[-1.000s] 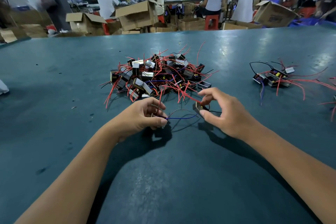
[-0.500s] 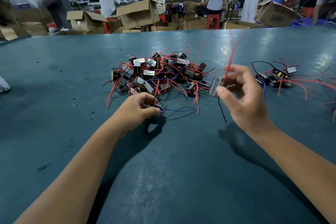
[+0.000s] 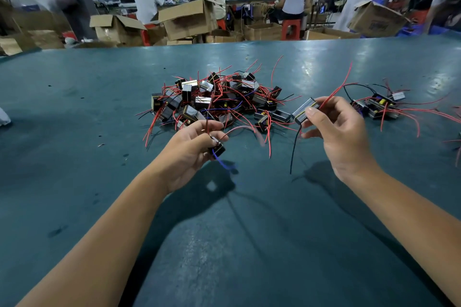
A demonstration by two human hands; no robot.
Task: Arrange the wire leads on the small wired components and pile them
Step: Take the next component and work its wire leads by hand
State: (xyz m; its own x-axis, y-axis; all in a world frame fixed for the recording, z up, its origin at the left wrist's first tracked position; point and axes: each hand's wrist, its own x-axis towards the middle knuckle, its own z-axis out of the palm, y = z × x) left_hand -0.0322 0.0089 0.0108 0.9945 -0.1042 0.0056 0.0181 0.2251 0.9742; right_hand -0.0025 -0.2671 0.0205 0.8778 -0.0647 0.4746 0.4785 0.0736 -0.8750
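Observation:
A big tangled heap of small wired components (image 3: 214, 99) with red, blue and black leads lies mid-table. My left hand (image 3: 189, 149) grips one small black component (image 3: 217, 149) just in front of the heap; a blue lead hangs from it and a red lead arcs to the right. My right hand (image 3: 341, 132) is raised above the table and pinches a silver-sided component (image 3: 304, 110). Its red lead points up and right, its black lead dangles down. A smaller pile of arranged components (image 3: 376, 106) sits to the right of that hand.
The teal table (image 3: 224, 244) stretches wide in front of and around the heaps. Beyond its far edge stand open cardboard boxes (image 3: 187, 18), red stools and several people working at benches. More red leads poke in at the right edge.
My right hand has lifted its component off the table and carried it right, toward the smaller pile. My left hand has raised its own component from the table, the blue lead now hanging below.

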